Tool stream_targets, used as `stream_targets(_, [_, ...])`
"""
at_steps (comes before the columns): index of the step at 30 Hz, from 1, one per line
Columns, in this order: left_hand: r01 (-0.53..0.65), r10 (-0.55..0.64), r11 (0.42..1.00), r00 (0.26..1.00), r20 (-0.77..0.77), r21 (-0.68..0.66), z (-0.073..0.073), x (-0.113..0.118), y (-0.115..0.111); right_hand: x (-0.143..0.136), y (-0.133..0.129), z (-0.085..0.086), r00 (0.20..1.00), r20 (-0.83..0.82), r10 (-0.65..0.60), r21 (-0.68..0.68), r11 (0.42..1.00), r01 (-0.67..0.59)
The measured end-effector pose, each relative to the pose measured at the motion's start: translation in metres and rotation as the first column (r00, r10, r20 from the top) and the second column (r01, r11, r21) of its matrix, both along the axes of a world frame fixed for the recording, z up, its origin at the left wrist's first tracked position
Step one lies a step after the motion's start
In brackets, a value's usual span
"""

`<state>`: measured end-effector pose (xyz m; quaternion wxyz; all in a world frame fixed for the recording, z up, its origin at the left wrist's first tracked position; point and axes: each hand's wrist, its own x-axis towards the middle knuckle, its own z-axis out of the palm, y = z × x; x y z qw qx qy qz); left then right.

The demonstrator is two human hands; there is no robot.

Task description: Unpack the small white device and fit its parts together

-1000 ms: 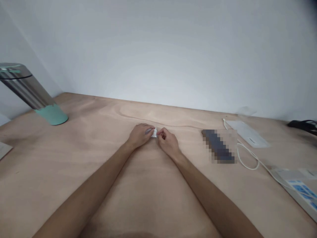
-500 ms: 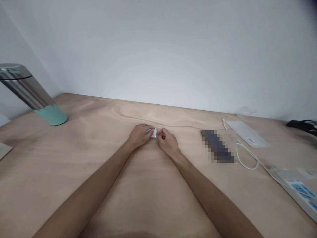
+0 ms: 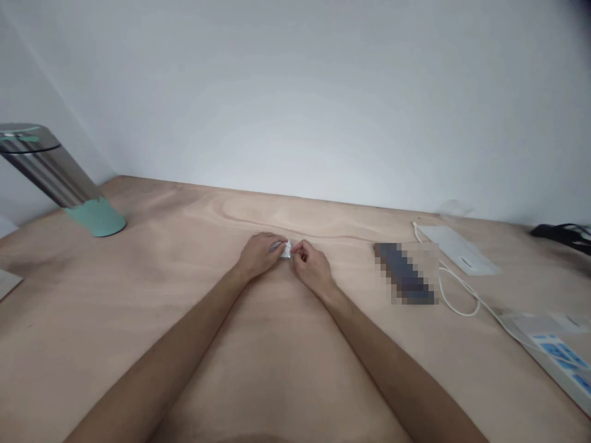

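My left hand and my right hand meet at the middle of a light wooden table. Between their fingertips they pinch a small white folded piece, perhaps paper or a packet. It rests low on or just above the tabletop. Most of it is hidden by my fingers, so its exact shape is unclear. Both forearms stretch out from the bottom edge of the view.
A steel bottle with a mint-green base stands far left. To the right lie a dark pixelated object, a white flat device with a white cable, and a white power strip. A black item sits far right by the wall.
The hands keep their pinch on the small white piece with hardly any motion. The view has shifted slightly, so everything sits a few pixels lower and further left.
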<state>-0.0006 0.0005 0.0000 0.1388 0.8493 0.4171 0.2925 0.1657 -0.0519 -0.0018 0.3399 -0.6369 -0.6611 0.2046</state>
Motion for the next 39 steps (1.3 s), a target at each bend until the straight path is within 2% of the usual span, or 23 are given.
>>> stream_targets(13, [0.001, -0.001, 1.0, 1.0, 0.006, 0.002, -0.001, 0.0, 0.001, -0.002, -0.001, 0.006, 0.999, 0.032, -0.025, -0.031, 0.999, 0.026])
stream_targets(20, [0.01, -0.01, 1.0, 1.0, 0.009, 0.012, 0.0, -0.001, 0.001, -0.006, -0.008, 0.011, 0.991, 0.023, -0.132, -0.022, 0.991, 0.133])
stream_targets(27, [0.008, -0.008, 1.0, 1.0, -0.009, -0.006, 0.0, -0.001, 0.001, -0.012, -0.01, 0.011, 0.962, 0.27, -0.045, 0.0, 0.999, 0.047])
stream_targets(29, [-0.014, 0.013, 0.999, 1.0, -0.016, -0.03, 0.0, 0.0, 0.001, -0.012, -0.01, 0.012, 0.956, 0.292, -0.027, -0.002, 1.0, 0.029])
stream_targets(34, [-0.083, 0.085, 0.992, 0.996, 0.024, -0.094, -0.001, 0.001, 0.0, -0.009, -0.009, 0.01, 0.985, 0.17, -0.011, -0.014, 1.0, 0.014])
stream_targets(39, [-0.108, 0.121, 0.985, 0.988, 0.093, -0.137, 0.002, 0.001, -0.003, -0.003, -0.004, 0.005, 0.998, 0.031, -0.063, 0.002, 0.998, 0.063])
